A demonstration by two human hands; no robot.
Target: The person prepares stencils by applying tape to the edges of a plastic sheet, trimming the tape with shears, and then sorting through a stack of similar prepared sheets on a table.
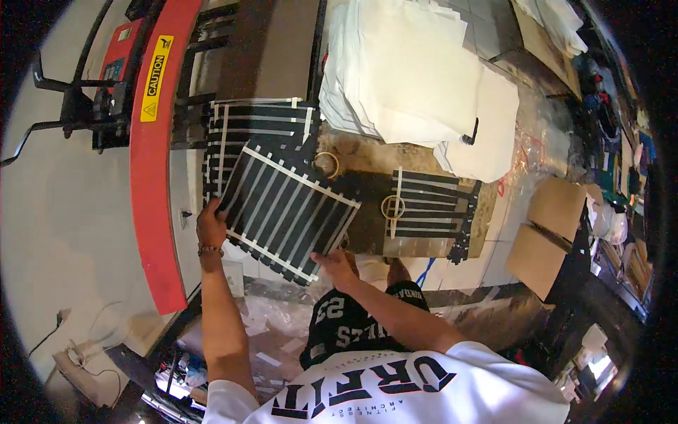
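I hold a black sheet with rows of white strips (286,212) tilted above the work table. My left hand (210,226) grips its left edge, and my right hand (337,267) grips its lower right edge. Under it, on the press bed, lies a similar striped black sheet (258,124). Another stack of striped black sheets (431,212) rests to the right on the table, with a tape roll (393,206) on it. A second tape roll (326,164) lies just behind the held sheet.
A red heat press arm (152,162) with a yellow caution label and black handle stands at the left. A pile of white garments (417,78) lies at the back. Cardboard boxes (551,233) stand at the right. Clear plastic and paper scraps litter the floor below.
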